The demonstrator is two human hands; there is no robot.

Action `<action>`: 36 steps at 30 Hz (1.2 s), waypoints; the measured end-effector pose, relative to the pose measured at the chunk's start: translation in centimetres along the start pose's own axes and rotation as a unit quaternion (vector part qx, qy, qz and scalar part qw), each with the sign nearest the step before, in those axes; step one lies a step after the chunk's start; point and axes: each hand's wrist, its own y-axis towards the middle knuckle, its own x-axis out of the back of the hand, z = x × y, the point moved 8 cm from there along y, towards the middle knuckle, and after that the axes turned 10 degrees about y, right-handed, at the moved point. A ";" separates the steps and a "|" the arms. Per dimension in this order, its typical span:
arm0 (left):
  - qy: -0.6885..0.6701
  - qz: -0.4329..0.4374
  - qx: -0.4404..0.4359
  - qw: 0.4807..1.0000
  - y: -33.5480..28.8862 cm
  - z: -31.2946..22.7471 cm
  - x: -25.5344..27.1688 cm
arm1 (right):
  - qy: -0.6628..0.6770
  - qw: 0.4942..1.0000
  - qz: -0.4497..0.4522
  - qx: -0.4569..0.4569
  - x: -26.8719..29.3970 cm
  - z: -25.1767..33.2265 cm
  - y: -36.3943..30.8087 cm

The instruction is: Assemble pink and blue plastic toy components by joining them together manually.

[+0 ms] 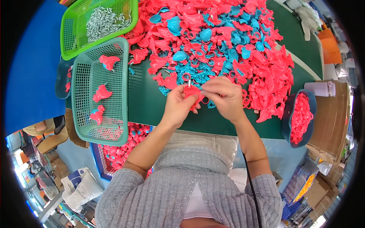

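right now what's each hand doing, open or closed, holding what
Left hand: closed, holding a red plastic piece.
Right hand: fingers closed in a pinch at the piece's right side; whether they grip anything cannot be told.

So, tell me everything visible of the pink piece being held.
The pink piece looks like shiny plastic, with a silvery cylinder jutting from its far side. The left hand grips it; the right hand is close at its right side. It is over the green table. Hands hide much of it; its full shape is unclear.
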 end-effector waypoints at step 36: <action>-0.144 0.025 0.086 0.985 0.2 2.8 0.2 | -0.578 0.815 0.039 -0.014 4.6 -4.8 3.3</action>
